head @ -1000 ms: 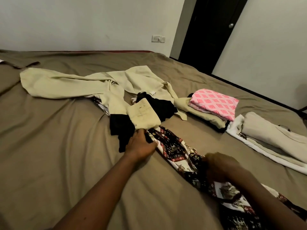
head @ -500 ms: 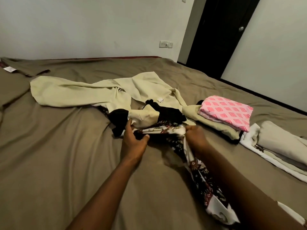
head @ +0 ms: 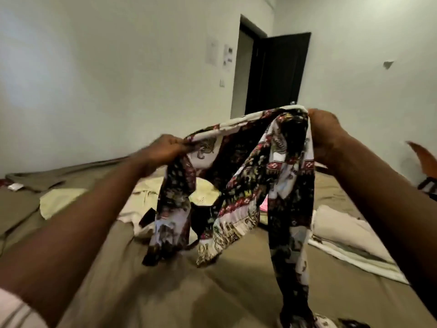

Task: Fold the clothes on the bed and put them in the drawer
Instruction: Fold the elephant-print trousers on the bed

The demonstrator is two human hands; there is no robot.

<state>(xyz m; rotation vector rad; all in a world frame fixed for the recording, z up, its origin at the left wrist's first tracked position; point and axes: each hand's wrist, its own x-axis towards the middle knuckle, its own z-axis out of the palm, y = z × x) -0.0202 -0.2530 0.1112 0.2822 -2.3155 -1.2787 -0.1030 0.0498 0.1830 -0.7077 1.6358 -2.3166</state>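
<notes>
Motion blur softens both hands and the print. Patterned garment [head: 248, 176] hangs above the bed [head: 236, 292] and hides part of the cream clothes [head: 61, 200] behind it; its long right end is cut off at the bottom edge. Sheets on the wall [head: 211, 53] are unreadable. Fabric: black ground, red bands, white panels. Left hand [head: 163, 150] and right hand [head: 324, 136] each pinch its white top hem, the right one higher.

Person's arms, seen over the bed [head: 236, 280]. Left hand [head: 163, 150] and right hand [head: 326, 136] are bare, as are both forearms. A pale sleeve [head: 16, 308] with thin grey stripes covers the left upper arm, at the bed's near side.
</notes>
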